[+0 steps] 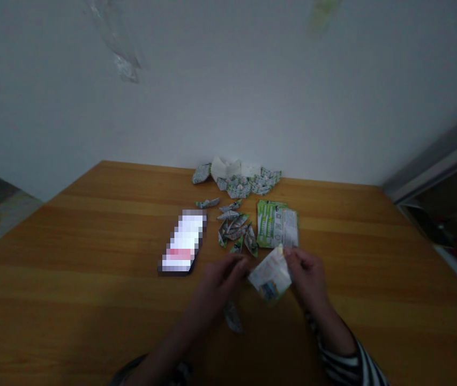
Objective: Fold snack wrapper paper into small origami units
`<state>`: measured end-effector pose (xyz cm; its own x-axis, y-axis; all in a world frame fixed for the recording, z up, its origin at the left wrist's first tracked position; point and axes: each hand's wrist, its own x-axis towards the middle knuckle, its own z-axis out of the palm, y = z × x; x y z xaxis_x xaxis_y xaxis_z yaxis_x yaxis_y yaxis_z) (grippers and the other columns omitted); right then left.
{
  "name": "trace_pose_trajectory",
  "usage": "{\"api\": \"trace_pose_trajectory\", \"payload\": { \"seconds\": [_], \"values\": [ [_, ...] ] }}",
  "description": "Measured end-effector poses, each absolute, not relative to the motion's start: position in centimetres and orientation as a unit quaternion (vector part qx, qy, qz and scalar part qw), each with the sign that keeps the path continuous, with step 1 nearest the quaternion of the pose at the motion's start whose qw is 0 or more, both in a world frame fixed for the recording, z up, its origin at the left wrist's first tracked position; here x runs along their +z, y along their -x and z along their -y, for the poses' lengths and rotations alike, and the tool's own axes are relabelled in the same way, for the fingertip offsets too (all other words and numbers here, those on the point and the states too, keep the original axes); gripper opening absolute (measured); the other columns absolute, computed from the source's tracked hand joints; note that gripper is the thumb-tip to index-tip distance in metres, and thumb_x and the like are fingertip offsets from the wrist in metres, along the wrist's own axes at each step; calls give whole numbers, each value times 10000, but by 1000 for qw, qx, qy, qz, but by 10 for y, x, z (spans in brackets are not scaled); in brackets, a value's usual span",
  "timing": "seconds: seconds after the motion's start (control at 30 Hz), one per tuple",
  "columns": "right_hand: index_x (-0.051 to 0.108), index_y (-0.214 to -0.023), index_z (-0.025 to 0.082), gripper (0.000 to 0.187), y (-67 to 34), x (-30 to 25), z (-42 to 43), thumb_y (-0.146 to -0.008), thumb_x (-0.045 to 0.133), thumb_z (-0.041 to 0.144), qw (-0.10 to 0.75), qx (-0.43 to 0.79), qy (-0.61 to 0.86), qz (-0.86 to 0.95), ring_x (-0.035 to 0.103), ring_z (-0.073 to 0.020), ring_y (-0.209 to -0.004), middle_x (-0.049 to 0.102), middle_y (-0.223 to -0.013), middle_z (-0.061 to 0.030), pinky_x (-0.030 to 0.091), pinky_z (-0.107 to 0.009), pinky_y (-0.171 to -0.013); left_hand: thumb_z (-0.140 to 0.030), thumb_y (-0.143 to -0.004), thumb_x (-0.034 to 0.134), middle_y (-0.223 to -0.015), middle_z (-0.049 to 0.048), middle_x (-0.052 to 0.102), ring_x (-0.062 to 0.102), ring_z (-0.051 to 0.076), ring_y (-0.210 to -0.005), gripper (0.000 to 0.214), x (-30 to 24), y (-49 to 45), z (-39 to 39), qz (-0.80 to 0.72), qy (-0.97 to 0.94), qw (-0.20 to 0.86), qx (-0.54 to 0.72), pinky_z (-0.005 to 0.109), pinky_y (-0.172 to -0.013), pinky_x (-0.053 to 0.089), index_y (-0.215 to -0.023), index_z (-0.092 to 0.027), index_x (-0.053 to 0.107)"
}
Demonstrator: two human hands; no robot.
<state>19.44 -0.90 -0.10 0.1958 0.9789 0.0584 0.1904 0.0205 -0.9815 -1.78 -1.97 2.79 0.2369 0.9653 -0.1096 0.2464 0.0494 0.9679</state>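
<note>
Both hands hold one small printed paper sheet (271, 276) just above the wooden table (71, 241). My left hand (224, 276) pinches its left edge with closed fingers. My right hand (306, 276) grips its upper right edge, fingers curled. Beyond the sheet lies a flat stack of green and white printed papers (277, 224). To the left of that stack sits a cluster of several small folded paper boats (236, 228). One more folded paper piece (233, 317) lies on the table under my left forearm.
A phone (182, 242) with a lit screen lies left of the folded boats. A heap of crumpled and folded papers (238, 178) rests at the table's far edge against the white wall. A window frame (441, 171) runs along the right.
</note>
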Motion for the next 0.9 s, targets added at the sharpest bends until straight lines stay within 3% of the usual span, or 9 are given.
{"api": "trace_pose_trajectory", "payload": {
  "seconds": [0.13,0.23,0.33,0.47,0.6,0.7,0.8,0.9],
  "values": [
    [620,-637,155,384,-169,-1,15,-857,573,466,481,444,533,537,482,-116,-514,527,-547,19,383,-204,-467,-434,-880,533,-669,28,671,591,147,-618,359,20,13,22,-500,-620,535,281,218,-555,429,-753,-140,695],
    [676,-938,170,346,-162,0,17,-879,539,483,527,484,501,487,553,-141,-535,599,-590,6,458,-233,-510,-482,-865,541,-724,47,696,612,163,-650,392,17,13,21,-542,-551,540,335,227,-563,450,-801,-126,690],
    [580,-1205,187,457,-156,-3,19,-838,615,458,538,527,480,451,576,-148,-516,632,-604,10,487,-250,-514,-502,-825,593,-789,66,721,647,195,-716,397,19,17,17,-558,-476,552,397,253,-617,493,-851,-119,692],
    [480,-1329,201,629,-147,-10,24,-776,697,408,532,549,476,434,617,-162,-616,655,-691,2,518,-268,-578,-496,-791,642,-795,70,727,667,214,-756,390,20,19,14,-532,-431,591,427,283,-679,523,-863,-116,693],
    [451,-1351,198,640,-148,-12,26,-786,696,375,517,586,448,434,532,-100,-500,596,-635,47,453,-201,-484,-514,-794,634,-811,68,726,666,204,-726,416,21,20,13,-514,-413,624,420,288,-665,530,-913,-119,685],
    [498,-1307,198,585,-152,-9,26,-790,698,383,453,642,401,472,520,-88,-481,609,-648,39,428,-180,-454,-517,-801,624,-777,46,711,647,179,-675,413,22,21,14,-522,-405,613,433,254,-599,508,-928,-128,672],
    [596,-1186,196,446,-152,-7,26,-815,662,435,413,657,376,507,586,-112,-563,675,-760,-12,490,-215,-534,-536,-806,603,-688,32,674,595,148,-586,427,20,22,14,-534,-427,599,418,225,-521,458,-830,-115,668],
    [691,-975,179,331,-150,-7,26,-838,621,472,441,622,409,501,613,-135,-617,690,-753,-22,518,-244,-597,-543,-809,595,-658,35,651,574,141,-583,443,17,20,16,-521,-474,601,377,220,-516,441,-775,-106,665]
  ]
}}
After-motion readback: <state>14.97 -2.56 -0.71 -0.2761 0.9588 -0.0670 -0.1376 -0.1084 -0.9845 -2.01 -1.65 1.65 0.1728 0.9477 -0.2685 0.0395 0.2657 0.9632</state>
